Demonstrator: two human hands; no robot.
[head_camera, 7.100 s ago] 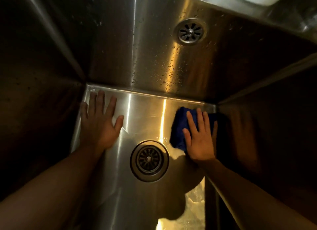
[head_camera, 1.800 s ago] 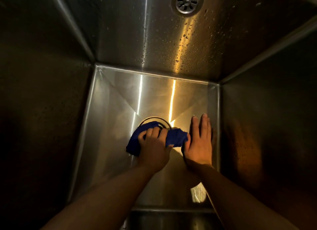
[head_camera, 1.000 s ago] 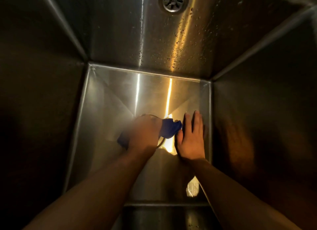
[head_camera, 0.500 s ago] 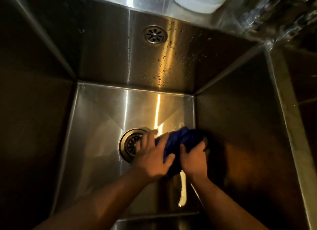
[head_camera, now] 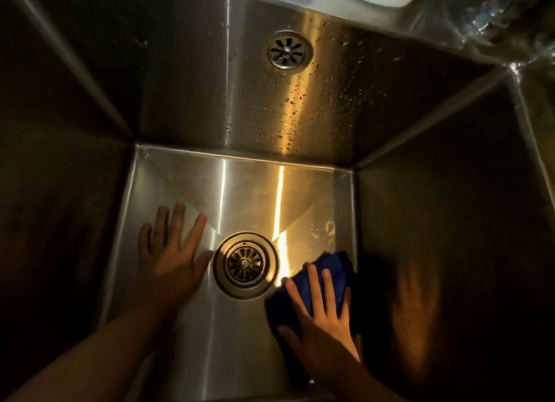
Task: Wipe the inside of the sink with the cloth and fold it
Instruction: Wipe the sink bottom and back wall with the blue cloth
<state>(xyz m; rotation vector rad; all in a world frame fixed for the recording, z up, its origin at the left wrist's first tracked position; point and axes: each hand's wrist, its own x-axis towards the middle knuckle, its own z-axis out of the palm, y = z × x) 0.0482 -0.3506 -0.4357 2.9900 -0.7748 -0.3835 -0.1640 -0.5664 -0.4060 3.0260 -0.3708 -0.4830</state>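
From my remote feed, I look straight down into a deep stainless-steel sink (head_camera: 180,356), its side walls in shadow. Near the left edge of the sink floor, the left hand (head_camera: 171,257) lies flat on the bare steel, fingers spread and grasping nothing, its thumb just beside the rim of the floor drain (head_camera: 244,263). The drain sits at the middle of the floor, its strainer uncovered. On the back wall above it, a round overflow grille (head_camera: 288,50) is set among scattered water droplets (head_camera: 292,101), with a warm streak of light running down the wall and across the floor. Against the right edge of the floor, the right hand (head_camera: 322,317) presses down with fingers extended on the dark blue cloth (head_camera: 335,266), bunched where floor meets right wall. The right wall shows a blurred reflection of that hand.
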